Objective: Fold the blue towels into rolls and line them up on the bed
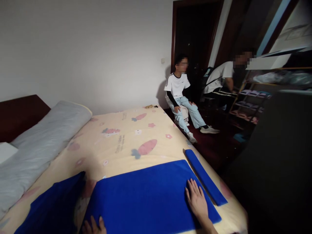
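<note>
A large blue cloth (143, 195) lies spread flat on the bed. My right hand (197, 199) rests palm down near its right edge, fingers stretched out. At the bottom of the view, my left hand (94, 226) touches the cloth's lower left edge with its fingers apart; the rest of that hand is cut off by the frame. To the right of the cloth lies a narrow folded blue strip (206, 177). Another blue cloth (55, 204), darker in the shadow, lies uneven on the left.
The patterned bed sheet (126, 130) lies under the cloths. A grey pillow (53, 136) is at the left. Beyond the bed's right edge sit two people, one (179, 86) facing the bed. A shoe rack (251, 100) stands at the right.
</note>
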### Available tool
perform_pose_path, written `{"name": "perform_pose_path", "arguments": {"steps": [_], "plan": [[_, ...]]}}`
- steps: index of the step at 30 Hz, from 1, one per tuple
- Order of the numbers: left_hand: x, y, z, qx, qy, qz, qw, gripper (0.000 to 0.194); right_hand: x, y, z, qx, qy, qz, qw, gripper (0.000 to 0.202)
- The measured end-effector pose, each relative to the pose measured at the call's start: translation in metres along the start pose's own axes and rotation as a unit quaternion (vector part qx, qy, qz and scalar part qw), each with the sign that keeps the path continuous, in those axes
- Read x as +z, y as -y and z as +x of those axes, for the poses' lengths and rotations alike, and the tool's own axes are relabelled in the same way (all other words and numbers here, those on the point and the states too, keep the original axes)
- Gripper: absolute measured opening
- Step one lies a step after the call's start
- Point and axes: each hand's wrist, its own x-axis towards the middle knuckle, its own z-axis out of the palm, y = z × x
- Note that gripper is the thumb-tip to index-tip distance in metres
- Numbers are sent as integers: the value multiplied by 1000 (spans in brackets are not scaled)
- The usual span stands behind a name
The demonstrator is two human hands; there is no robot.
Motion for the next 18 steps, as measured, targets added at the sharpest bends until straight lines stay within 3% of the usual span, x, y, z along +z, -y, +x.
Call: {"name": "perform_pose_path", "arguments": {"steps": [3,7,10,12,14,16,18], "plan": [[9,-54,-36,79,13,-18,997,63,2,58,-7,-24,0,34,999,63],[25,-137,-112,256,68,-14,964,56,7,143,-32,-117,96,108,983,51],[31,-162,-147,325,140,0,935,54,8,166,-44,-156,169,133,964,51],[32,-150,-144,325,160,-2,932,53,5,153,-44,-128,182,119,968,54],[27,-118,-124,268,142,-8,953,53,-2,121,-41,-58,163,77,982,59],[18,-76,-94,114,96,-9,989,55,-9,82,-39,12,122,24,992,67],[6,-34,-64,44,66,-1,997,60,-14,45,-41,54,75,-16,996,73]]}}
